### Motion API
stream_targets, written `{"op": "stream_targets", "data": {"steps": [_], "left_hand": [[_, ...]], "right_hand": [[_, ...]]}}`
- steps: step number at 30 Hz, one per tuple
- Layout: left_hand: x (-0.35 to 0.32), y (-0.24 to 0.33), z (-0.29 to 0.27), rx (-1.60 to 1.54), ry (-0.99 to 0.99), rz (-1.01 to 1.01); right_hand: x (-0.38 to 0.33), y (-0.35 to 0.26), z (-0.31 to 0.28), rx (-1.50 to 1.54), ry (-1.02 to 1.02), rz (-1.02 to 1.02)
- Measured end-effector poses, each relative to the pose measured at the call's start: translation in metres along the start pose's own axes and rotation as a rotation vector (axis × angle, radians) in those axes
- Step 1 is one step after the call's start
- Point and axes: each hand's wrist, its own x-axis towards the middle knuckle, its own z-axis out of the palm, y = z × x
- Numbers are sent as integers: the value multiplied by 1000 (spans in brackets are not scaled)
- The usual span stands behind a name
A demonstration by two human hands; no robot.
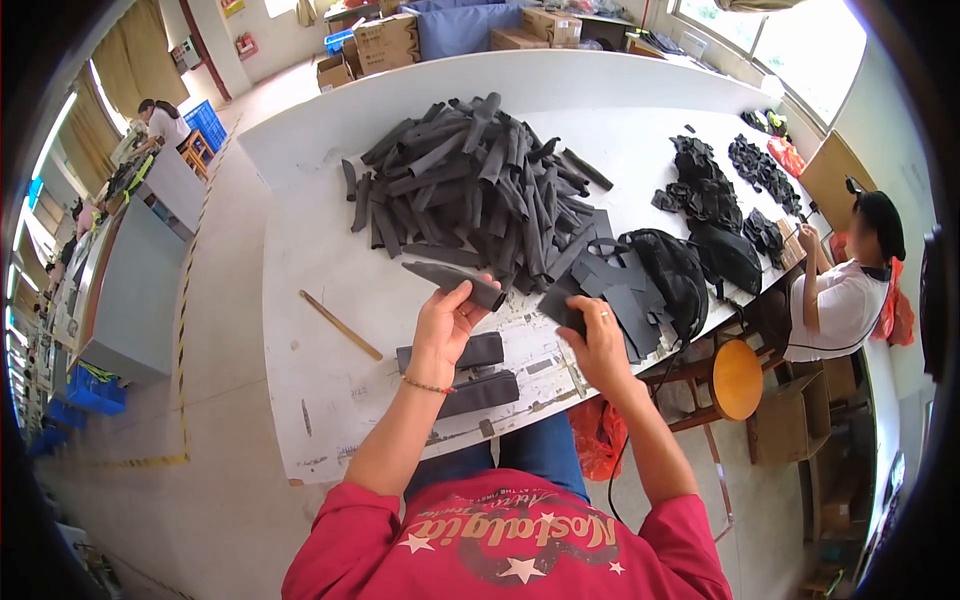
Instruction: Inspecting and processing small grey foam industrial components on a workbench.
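- Left hand [442,322] pinches a dark grey sleeve [455,281] near one end, thumb on top, fingers curled under; sleeve juts out to the left above the table, tapering to a point.
- Right hand [598,335] closed on a flat black piece [562,305], fingers wrapped over its edge, just beside the stack of flat black cutouts [610,290].
- Two folded grey sleeves [470,372] lie side by side on the table right under the left wrist.
- Big heap of grey sleeves [480,185] sits past both hands, mid-table.
- Black bag [672,270] rests right of the cutouts, near the table edge.
- Wooden stick [340,325] lies left of the hands, apart from them.
- White table [320,250], scuffed and marked.
- Round wooden stool [738,378] right of the table.
- Another person [850,290] in a white top sits at the far right edge.
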Motion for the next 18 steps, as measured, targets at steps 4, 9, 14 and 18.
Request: {"op": "stream_targets", "data": {"steps": [4, 9, 14, 18], "left_hand": [[7, -11, 12, -13, -33, -49], [4, -17, 19, 8, -42, -72], [3, -21, 18, 13, -57, -86], [-1, -21, 22, 4, -81, -109]], "right_hand": [[-3, -23, 1, 96, 17, -61], [-1, -31, -1, -68, 114, -117], [1, -26, 2, -127, 149, -127], [3, -27, -2, -187, 181, -162]]}}
